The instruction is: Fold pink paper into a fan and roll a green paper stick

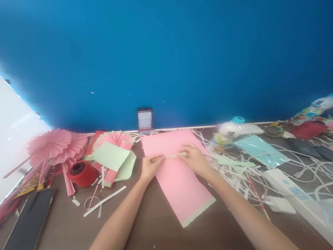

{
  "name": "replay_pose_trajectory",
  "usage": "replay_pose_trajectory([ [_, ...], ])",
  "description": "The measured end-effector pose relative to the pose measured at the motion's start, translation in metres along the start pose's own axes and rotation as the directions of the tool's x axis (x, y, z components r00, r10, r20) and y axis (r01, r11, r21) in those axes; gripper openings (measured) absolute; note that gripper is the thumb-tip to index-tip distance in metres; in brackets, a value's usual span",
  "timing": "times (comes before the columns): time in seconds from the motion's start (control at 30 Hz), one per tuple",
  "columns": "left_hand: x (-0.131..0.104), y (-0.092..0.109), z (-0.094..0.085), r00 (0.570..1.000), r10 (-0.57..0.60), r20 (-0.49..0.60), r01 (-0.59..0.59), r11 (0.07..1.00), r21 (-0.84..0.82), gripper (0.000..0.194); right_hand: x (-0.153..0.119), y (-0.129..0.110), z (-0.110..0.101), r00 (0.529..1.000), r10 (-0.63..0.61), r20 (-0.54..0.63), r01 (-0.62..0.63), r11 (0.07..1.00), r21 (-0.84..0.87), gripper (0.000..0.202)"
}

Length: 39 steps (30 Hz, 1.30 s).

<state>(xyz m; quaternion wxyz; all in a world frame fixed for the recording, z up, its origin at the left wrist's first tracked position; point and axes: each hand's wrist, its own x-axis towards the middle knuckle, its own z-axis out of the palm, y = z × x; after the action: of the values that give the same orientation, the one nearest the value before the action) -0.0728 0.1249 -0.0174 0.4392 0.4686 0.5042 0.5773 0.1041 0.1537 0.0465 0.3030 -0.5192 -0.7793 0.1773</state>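
The brown tabletop (159,232) carries a smartphone (26,229), red roll (84,174) and pleated pink fan (53,145) on the left, a pink paper sheet (184,190) centrally, and paper strips (239,175), white cables (328,183) and a power strip (287,187) on the right.

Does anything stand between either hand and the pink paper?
Nothing visible does: the left hand and right hand are both at the pink paper, with a narrow pale green band between them.

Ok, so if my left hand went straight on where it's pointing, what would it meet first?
The pale green strip at your left hand's fingertips, over the pink paper; beyond that, probably your right hand, though depth is unclear.
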Motion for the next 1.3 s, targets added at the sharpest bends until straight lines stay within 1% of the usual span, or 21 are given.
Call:
replay_pose_trajectory([
  [0.27, 0.000, 0.001, -0.001, 1.000, 0.003, -0.023, -0.003, 1.000, -0.003, 0.024, -0.001, -0.004, -0.001, 0.999, -0.017, 0.046, 0.012, 0.995, 0.096, 0.011],
  [0.47, -0.001, 0.002, 0.000, 1.000, 0.015, 0.008, -0.015, 0.999, 0.034, 0.024, 0.003, -0.003, 0.000, 0.999, -0.007, 0.047, 0.004, 0.998, 0.063, 0.013],
  [0.57, -0.001, 0.001, 0.000, 1.000, 0.016, 0.007, -0.017, 0.998, 0.053, 0.025, 0.005, -0.001, 0.002, 0.997, 0.069, 0.028, -0.071, 0.994, 0.089, 0.013],
  [0.67, -0.001, 0.001, 0.000, 1.000, 0.009, 0.004, -0.010, 0.999, 0.048, 0.025, 0.006, 0.002, 0.005, 0.984, 0.177, 0.004, -0.176, 0.977, 0.120, 0.012],
  [0.73, -0.001, 0.001, 0.000, 1.000, 0.004, 0.008, -0.005, 0.999, 0.032, 0.025, 0.006, 0.001, 0.005, 0.976, 0.216, -0.010, -0.213, 0.969, 0.127, 0.015],
  [0.93, -0.001, 0.001, 0.000, 1.000, -0.006, -0.003, 0.006, 1.000, 0.010, 0.024, 0.007, -0.004, 0.003, 0.965, 0.259, 0.042, -0.263, 0.946, 0.188, 0.017],
  [1.03, -0.001, 0.001, 0.000, 1.000, -0.007, -0.013, 0.007, 1.000, -0.009, 0.023, 0.008, -0.003, 0.004, 0.963, 0.265, 0.056, -0.271, 0.942, 0.201, 0.018],
  [1.3, -0.001, 0.002, -0.001, 1.000, -0.011, 0.006, 0.011, 1.000, -0.012, 0.023, 0.008, 0.004, 0.011, 0.951, 0.308, 0.029, -0.308, 0.933, 0.188, 0.019],
])
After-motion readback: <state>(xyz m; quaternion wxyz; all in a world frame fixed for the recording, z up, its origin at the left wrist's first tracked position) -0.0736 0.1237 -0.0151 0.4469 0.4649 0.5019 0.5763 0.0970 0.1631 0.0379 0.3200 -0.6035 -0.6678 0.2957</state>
